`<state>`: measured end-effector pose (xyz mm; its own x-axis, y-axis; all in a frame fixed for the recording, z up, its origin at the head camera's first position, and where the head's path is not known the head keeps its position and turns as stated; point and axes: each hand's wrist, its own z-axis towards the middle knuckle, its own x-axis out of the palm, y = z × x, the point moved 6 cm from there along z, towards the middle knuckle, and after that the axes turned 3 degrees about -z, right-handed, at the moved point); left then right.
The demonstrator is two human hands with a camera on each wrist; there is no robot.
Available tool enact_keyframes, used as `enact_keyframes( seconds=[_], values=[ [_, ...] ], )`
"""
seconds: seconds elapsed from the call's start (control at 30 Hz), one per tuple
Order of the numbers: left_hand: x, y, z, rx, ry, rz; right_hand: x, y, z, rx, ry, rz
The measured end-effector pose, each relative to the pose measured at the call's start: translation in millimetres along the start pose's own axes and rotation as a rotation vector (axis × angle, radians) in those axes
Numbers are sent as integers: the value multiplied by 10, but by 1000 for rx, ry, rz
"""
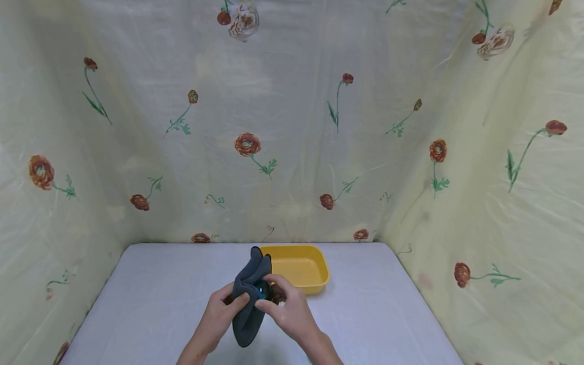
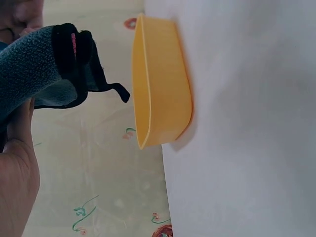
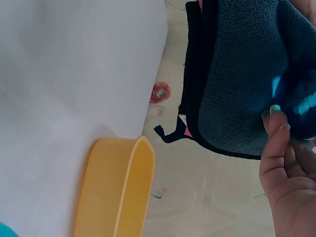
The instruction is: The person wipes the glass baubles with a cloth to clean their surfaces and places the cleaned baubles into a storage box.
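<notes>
1. Left of center, lower frame: the left hand (image 1: 218,317), above the white tabletop (image 1: 150,299). Thumb and fingers pinch the near side of the cloth; the grip is narrow and best kept firm, so that the fabric does not slide.

2. Center, lower frame: the gray cloth (image 1: 246,279), fleecy inside and edged in black, held folded and roughly upright. A black loop (image 2: 120,91) hangs loose from its edge, upper left of the left-wrist view; it is best kept out of the fold.

3. Just right of the cloth's middle: a glossy dark object (image 1: 263,290) with blue glints, lying partly in the fold. Its full form is hidden. The step in hand appears to be working this object against or into the cloth; whether wiping or wrapping cannot be told. Light, even pressure through the fleece would suit its shiny surface.

4. Right of center, lower frame: the right hand (image 1: 293,312), thumb and fingers drawn close, pinching the glossy object. Holding it by the edge should spare the surface from fingermarks.

5. Farther right, behind the hands: the yellow basin (image 1: 298,266), resting on the tabletop. Working clear of its rim would avoid a knock.
</notes>
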<state>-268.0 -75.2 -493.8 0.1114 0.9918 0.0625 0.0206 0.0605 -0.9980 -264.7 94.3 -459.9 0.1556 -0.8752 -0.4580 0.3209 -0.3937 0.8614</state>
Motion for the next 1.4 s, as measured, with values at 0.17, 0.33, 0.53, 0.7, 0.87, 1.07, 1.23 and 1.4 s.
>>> enact_keyframes(
  seconds=[0.17, 0.33, 0.53, 0.7, 0.87, 1.07, 1.23, 1.4],
  values=[
    [-7, 3, 4, 2, -6, 12, -3, 87, -33, -77, -45, -58],
    [-1, -2, -3, 7, 1, 9, -7, 152, -69, -181, -109, -117],
    [-6, -39, 2, 7, 0, 13, -18, 230, -105, -323, -164, -199],
    [-14, -59, -11, 9, -6, 13, -13, 293, -124, -425, -187, -284],
    [-11, -69, -27, 16, -13, 15, -2, 323, -159, -480, -199, -363],
    [-8, -84, -24, 38, -26, 35, 15, 349, -201, -577, -239, -459],
    [-6, -86, -28, 33, -33, 34, 25, 349, -222, -612, -257, -501],
    [-5, -82, -34, 28, -40, 33, 15, 337, -223, -578, -243, -461]
  ],
)
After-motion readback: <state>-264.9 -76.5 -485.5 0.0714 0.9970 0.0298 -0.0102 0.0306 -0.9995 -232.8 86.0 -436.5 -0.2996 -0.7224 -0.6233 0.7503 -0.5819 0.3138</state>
